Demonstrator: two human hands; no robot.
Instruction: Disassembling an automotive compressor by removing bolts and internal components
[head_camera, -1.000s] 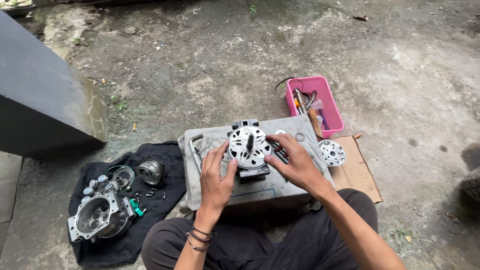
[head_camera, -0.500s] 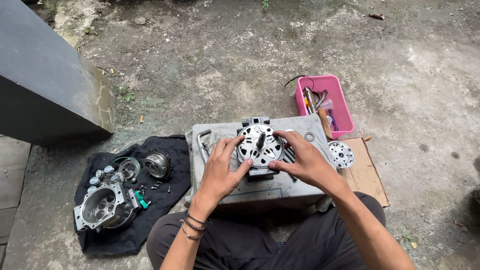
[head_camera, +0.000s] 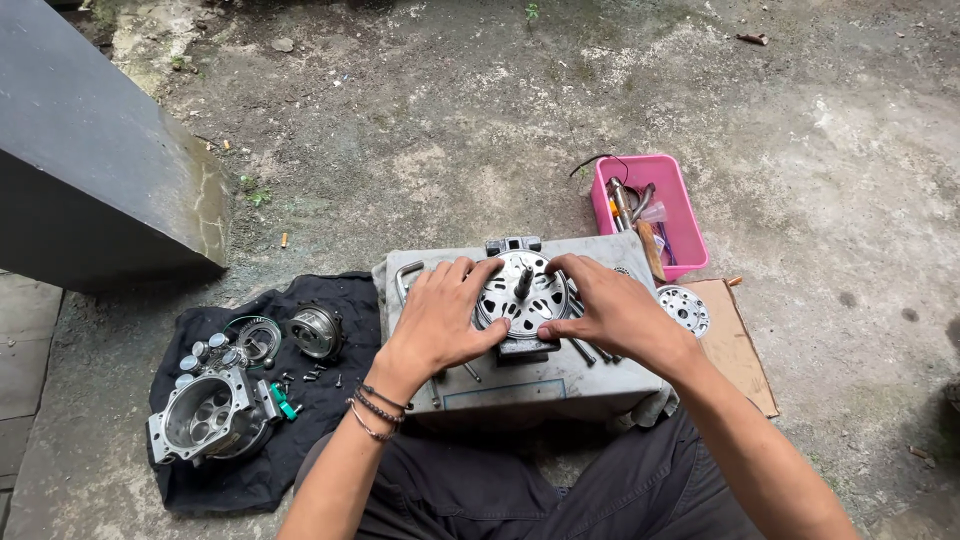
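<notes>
two hands, left (head_camera: 442, 318) and right (head_camera: 607, 308), grip round silver slotted motor (head_camera: 522, 297), shaft upright.

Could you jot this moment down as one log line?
left hand: on motor | right hand: on motor | motor: on grey box | beside: pink tray, parts on black cloth

The motor (head_camera: 522, 295) is round, silver metal with slotted vents in its end cover and a dark shaft standing upright from the centre. It sits on a grey box (head_camera: 530, 375), a black base under it.
</notes>
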